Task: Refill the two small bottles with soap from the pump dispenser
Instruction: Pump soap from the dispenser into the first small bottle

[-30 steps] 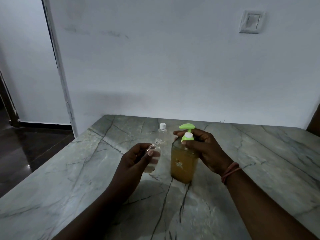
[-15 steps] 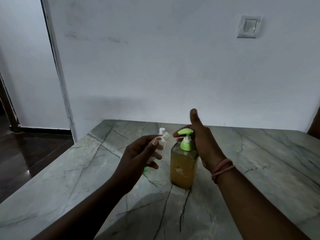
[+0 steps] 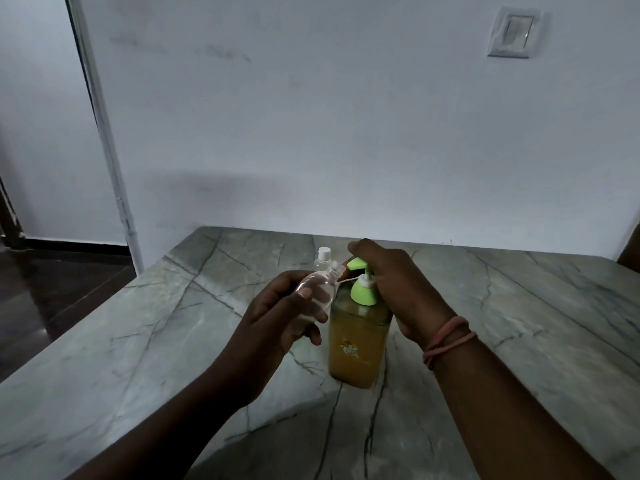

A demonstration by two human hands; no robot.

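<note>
While the pump dispenser (image 3: 358,336) stands upright on the grey marble counter (image 3: 519,323), the left hand (image 3: 280,320) grips a clear small bottle (image 3: 317,292), fingers and thumb curled round its body; the bottle is tilted, its uncapped neck just beside the green pump nozzle (image 3: 356,264); the right hand (image 3: 398,282) rests on the pump head, fingers curled over it; a second small bottle (image 3: 323,256), with a white cap, stands on the counter beyond the held one; a wall switch (image 3: 514,32) sits far right.
</note>
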